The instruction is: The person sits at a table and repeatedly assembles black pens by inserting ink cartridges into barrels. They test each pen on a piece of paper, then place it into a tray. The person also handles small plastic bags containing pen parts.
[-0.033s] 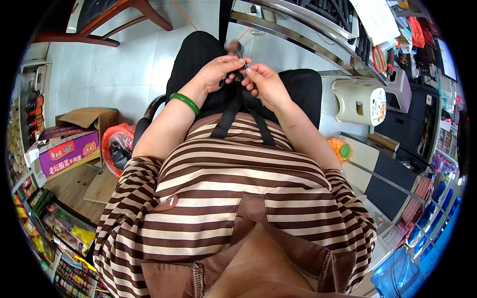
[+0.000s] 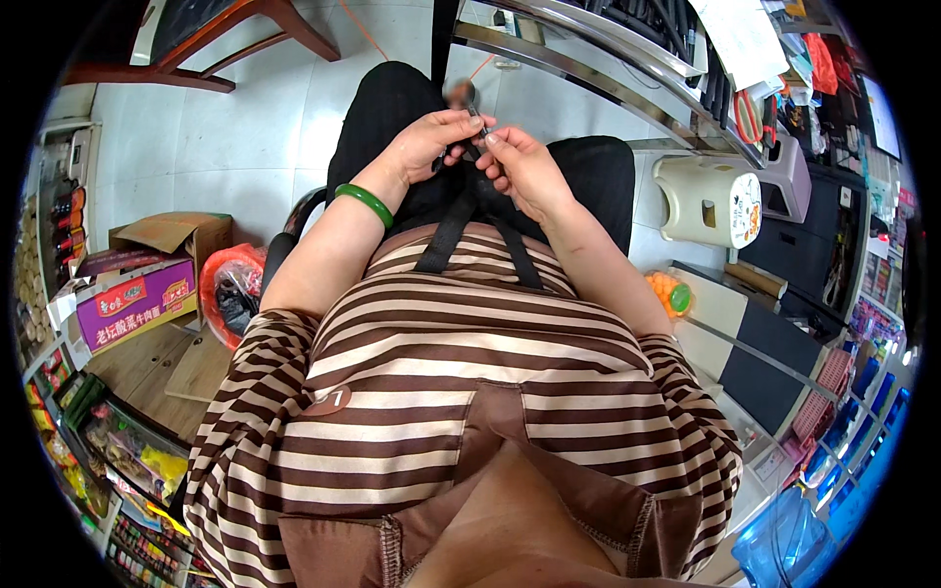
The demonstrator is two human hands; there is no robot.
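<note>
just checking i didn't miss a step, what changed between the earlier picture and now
Nothing visibly changed: nothing was taken hold of or let go. The left hand and right hand stay together at the thin dark item, and the green bangle and pale stool are where they were.

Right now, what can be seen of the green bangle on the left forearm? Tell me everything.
The green bangle is a thick, smooth, glossy band, jade-like in look, though its material can't be confirmed. It encircles the left forearm, below the left hand in the picture, touching the skin and slanting down to the right. The upper arc shows, with no clasp visible; the arm hides the rest.
</note>
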